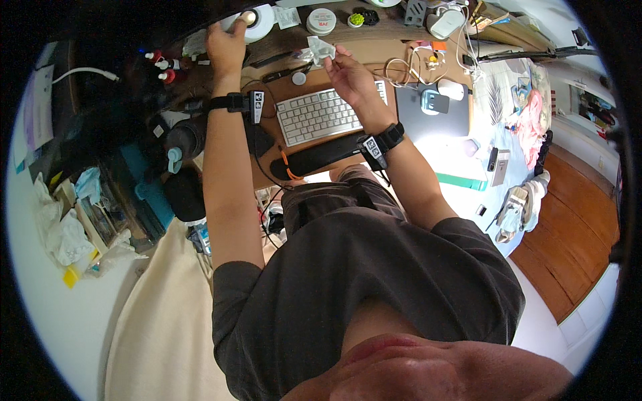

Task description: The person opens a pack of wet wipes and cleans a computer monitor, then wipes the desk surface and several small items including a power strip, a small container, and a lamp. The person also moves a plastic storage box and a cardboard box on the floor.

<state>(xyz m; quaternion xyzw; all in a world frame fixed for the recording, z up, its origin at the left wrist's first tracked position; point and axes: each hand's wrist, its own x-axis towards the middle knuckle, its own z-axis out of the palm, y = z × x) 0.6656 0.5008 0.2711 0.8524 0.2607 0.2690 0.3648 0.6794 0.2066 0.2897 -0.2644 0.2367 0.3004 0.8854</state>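
Observation:
At the far left of the desk, my left hand (226, 50) is closed, with its fingers curled and partly in shadow. Its thumb side lies against a round white object (264, 25), beside a small cream-coloured knob (249, 17); what the fingers hold is unclear. Above the keyboard (317, 117), my right hand (351, 79) pinches a small crumpled whitish packet (321, 50) between thumb and fingers. A small white round lid-like piece (299, 78) lies below that packet. Both wrists wear black straps with marked tags.
Along the desk's back stand a white round tub (322, 22), a small green plant (356, 20) and a white charger (445, 23) with cables. A dark pad (435, 113) carries a white mouse (451, 89). Red-capped bottles (167, 67) and a dark water bottle (186, 137) are left.

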